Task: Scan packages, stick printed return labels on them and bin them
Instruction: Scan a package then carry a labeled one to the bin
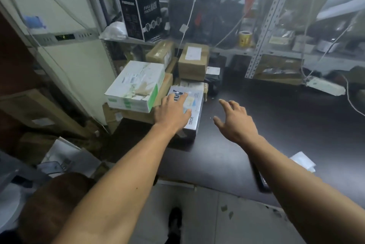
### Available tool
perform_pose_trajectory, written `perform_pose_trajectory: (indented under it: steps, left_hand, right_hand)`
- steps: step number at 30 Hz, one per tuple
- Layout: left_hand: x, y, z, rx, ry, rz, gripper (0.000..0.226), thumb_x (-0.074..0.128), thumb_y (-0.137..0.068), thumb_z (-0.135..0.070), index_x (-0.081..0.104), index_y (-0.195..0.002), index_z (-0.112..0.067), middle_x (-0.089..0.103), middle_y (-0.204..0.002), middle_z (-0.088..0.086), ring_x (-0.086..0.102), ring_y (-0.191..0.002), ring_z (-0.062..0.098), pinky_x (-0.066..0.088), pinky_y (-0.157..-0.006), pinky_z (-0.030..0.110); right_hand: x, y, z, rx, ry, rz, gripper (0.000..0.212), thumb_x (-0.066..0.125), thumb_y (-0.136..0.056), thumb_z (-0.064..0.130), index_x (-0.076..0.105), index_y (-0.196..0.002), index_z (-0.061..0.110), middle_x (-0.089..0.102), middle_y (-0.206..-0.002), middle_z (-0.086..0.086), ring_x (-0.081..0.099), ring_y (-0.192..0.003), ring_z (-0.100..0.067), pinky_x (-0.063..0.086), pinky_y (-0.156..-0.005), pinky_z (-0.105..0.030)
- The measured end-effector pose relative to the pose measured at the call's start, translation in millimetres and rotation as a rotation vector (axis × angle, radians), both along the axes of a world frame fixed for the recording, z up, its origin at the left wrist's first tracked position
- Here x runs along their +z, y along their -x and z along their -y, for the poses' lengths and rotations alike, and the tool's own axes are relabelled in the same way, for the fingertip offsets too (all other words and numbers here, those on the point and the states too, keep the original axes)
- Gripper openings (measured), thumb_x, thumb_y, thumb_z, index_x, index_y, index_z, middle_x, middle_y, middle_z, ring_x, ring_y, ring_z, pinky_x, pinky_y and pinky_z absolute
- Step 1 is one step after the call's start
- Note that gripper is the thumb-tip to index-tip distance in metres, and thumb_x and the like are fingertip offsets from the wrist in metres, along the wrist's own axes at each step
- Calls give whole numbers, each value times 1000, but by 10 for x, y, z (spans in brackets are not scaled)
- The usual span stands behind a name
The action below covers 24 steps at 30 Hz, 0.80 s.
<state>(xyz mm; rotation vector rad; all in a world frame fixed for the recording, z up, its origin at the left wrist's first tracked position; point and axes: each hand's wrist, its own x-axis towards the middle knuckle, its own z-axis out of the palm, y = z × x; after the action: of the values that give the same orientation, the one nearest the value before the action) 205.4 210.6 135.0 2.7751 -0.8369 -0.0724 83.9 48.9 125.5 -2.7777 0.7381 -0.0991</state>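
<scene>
1. Both bare forearms reach forward from the bottom of the view, over the dark glossy surface.
2. The left hand lies palm down with its fingers stretched out and slightly spread on the top of a silvery white rectangular box with blue lettering; it rests there and curls round nothing.
3. The right hand hovers above the surface with fingers straight and fanned apart, thumb out to its 9 o'clock side, and holds nothing.
4. The two hands are apart, with a strip of bare dark surface between them.
5. The silvery white box sits on the surface at the left hand's 12 to 3 o'clock, under its fingers, and at about 9 o'clock from the right hand, near but not touching it.
6. At 10 o'clock from the left hand a white and green taped carton lies tilted on top of brown cardboard boxes.
7. At 12 o'clock, farther back, stands a brown cardboard parcel with a white label; beside it at 11 o'clock is a second brown parcel.
8. A black printed mask box stands on the metal shelf above them.
9. A yellow roll of stickers sits on the shelf at 1 o'clock from the right hand.
10. A crumpled white paper lies on the surface at the right forearm's 3 o'clock side.
</scene>
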Motion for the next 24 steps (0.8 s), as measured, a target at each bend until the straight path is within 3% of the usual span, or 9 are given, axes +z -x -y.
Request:
perform_pose_trajectory:
  steps: [9,13,18,24]
  left_hand:
    - [206,-1474,779,-52,91,-12,59,44,-100,-46,25,-153,-35,28,-157,7,33,-139,30,42,-100,45]
    - [220,-1938,1091,-26,164,-112,59,46,-99,-48,25,-153,-36,29,-156,6,36,-137,31,43,-96,42]
    - [77,-2438,1442,34,233,-227,59,50,-98,-46,25,-152,-41,21,-160,7,34,-140,33,42,-101,45]
    - [-197,-2938,1731,135,314,-362,62,54,-95,-48,24,-149,-48,35,-153,8,40,-136,34,42,-106,53]
  right_hand:
    - [310,-1285,590,-28,74,-2,65,48,-96,49,22,-153,30,28,-156,-8,33,-138,-32,39,-104,-49]
    - [292,-1804,815,-33,39,3,63,47,-97,49,22,-152,31,28,-157,-8,34,-137,-32,40,-104,-49]
    - [143,-2386,1178,-41,-108,23,67,49,-95,52,19,-153,36,27,-157,-10,35,-138,-34,43,-104,-49]
    - [-140,-3028,1622,-64,-389,68,68,50,-95,52,19,-153,37,31,-155,-13,48,-130,-33,43,-104,-44]
